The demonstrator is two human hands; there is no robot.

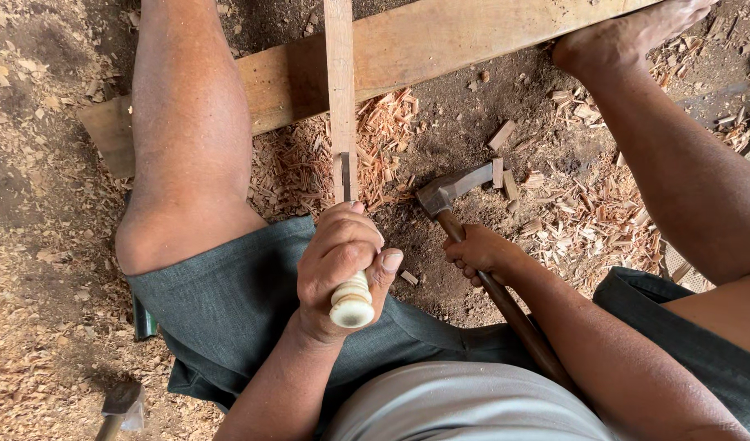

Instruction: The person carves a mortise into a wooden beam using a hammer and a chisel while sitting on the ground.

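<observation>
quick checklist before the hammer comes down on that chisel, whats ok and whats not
1. Left hand wrapped around the chisel handle: ok.
2. Chisel blade on the thin wood strip: ok, exact edge contact cannot tell.
3. Right hand gripping the hammer: ok, held close to the head.
4. Strip resting across the plank: ok.
5. Bare foot pinning the plank: ok, though unprotected.
6. Left thumb lies near the handle's butt end: not ok.

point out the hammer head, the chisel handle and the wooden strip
hammer head [450,189], head view, on the metal head
chisel handle [351,304], head view, on its pale butt end
wooden strip [340,82], head view, mid-length
</observation>
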